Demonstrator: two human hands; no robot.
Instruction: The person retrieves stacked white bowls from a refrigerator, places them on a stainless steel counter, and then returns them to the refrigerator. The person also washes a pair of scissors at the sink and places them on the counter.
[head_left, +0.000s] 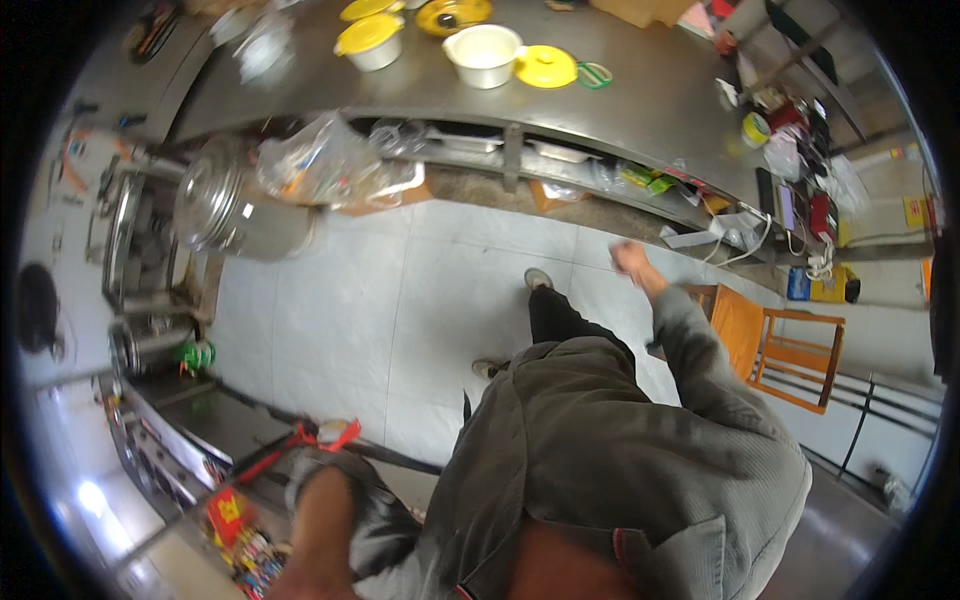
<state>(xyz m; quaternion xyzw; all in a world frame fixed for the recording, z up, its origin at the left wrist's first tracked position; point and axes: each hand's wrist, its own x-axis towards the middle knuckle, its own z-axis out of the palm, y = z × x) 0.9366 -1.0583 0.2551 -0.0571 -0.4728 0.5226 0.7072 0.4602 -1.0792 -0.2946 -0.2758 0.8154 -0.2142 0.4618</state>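
Note:
My right hand (628, 259) hangs over the floor at the right, below the steel table's front edge. Its fingers look curled, slightly blurred, and nothing shows in them. My left arm is bent up at the lower left; only the base of my left hand (309, 585) shows at the picture's bottom edge, its fingers out of view. On the steel table (645, 112) ahead stand an uncovered white pot (486, 60), a yellow lid (546, 66), green-handled scissors (595, 75) and a white pot with a yellow lid (369, 43).
A large clear jar (232, 202) and a filled plastic bag (322, 161) stand left, before the table. A wooden chair (772, 345) is at my right. White cables (750, 247) hang off the table's right end. Metal shelving (247, 472) with packets lies lower left. Pale tiles (337, 315) cover the floor.

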